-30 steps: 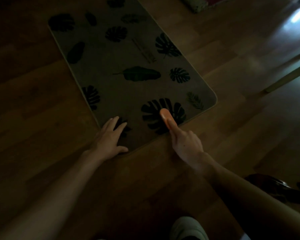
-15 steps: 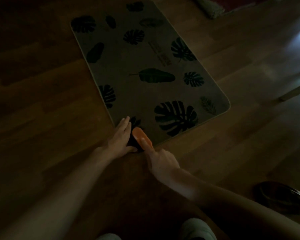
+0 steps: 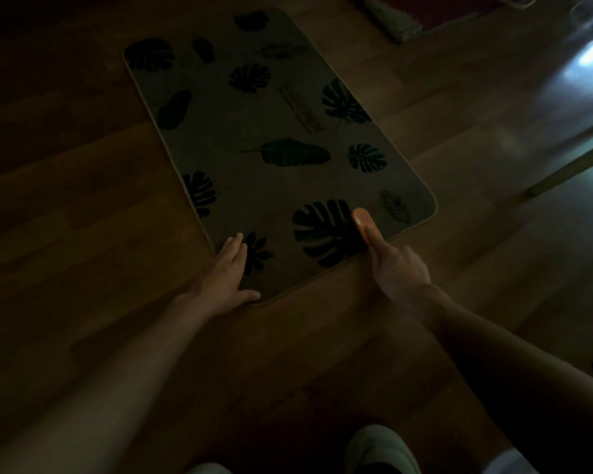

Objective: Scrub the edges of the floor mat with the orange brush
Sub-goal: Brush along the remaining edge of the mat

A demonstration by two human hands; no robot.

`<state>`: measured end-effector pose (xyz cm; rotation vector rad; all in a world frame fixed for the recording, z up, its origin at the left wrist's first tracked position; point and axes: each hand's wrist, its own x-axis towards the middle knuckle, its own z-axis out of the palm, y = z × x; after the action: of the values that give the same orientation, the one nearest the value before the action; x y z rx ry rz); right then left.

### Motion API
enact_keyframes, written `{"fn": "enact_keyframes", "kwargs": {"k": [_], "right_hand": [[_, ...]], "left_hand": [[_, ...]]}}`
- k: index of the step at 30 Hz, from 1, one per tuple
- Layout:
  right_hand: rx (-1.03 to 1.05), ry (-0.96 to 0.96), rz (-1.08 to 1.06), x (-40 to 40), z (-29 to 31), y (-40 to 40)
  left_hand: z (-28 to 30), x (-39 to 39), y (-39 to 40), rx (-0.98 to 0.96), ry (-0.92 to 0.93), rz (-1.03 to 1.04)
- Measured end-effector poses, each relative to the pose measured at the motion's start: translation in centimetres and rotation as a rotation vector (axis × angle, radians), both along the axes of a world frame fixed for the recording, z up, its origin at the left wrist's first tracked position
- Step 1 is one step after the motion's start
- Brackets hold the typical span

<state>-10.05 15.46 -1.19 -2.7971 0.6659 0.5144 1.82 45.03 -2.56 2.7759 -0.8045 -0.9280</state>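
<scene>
A beige floor mat (image 3: pixel 274 186) printed with dark leaves lies slantwise on the dim wooden floor. My right hand (image 3: pixel 399 268) grips the orange brush (image 3: pixel 363 223), which lies on the mat just inside its near edge, over the right side of the large leaf print. The brush's bristles are hidden under it. My left hand (image 3: pixel 226 273) presses flat on the mat's near left corner, fingers straight and pointing away from me, thumb along the edge.
Wooden floor (image 3: pixel 83 234) surrounds the mat. A fringed rug corner (image 3: pixel 396 22) lies at the top right. A pale slanting bar (image 3: pixel 569 172) crosses the floor at the right. A light shoe (image 3: pixel 380 449) shows at the bottom edge.
The brush swept left along the near edge until it almost met my left hand, then back right to the large leaf. My left hand stayed on the corner.
</scene>
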Motion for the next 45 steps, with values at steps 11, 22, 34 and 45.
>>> {"fn": "enact_keyframes", "kwargs": {"k": [11, 22, 34, 45], "right_hand": [[0.582, -0.03, -0.081, -2.7, 3.5, 0.0], [0.315, 0.304, 0.51, -0.1, 2.2, -2.1], [0.119, 0.014, 0.674, 0.0, 0.3, -0.8], [0.09, -0.254, 0.726, -1.5, -2.1, -0.2]], "left_hand": [[-0.2, 0.2, 0.1, 0.011, 0.008, -0.019], [0.1, 0.0, -0.5, 0.068, -0.012, -0.003], [0.0, 0.0, -0.6, 0.081, -0.006, 0.016], [0.4, -0.3, -0.8, 0.084, -0.009, 0.031]]}}
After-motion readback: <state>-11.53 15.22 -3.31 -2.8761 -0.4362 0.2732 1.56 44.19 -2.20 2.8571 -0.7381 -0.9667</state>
